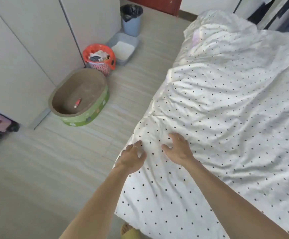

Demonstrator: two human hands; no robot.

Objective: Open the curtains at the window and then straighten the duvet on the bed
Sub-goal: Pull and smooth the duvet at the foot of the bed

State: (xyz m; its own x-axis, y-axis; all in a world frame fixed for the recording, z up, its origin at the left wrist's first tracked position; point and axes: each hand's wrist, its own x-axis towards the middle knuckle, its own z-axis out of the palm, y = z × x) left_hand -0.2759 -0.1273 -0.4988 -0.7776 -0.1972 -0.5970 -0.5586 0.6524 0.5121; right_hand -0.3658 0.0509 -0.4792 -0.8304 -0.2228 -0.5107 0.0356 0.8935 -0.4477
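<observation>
Both hands, left hand [133, 156] and right hand [178, 149], seemingly press the duvet [226, 109] edge beside open floor [54, 169].

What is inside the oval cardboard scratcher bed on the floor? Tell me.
One small red tube-like object lies on the brown floor of the scratcher bed. The near wall hides a thin strip.

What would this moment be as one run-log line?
step: straightening duvet | left hand: at duvet side edge, fingers curled | right hand: flat on duvet, fingers spread | duvet: wrinkled | curtains: out of view
</observation>
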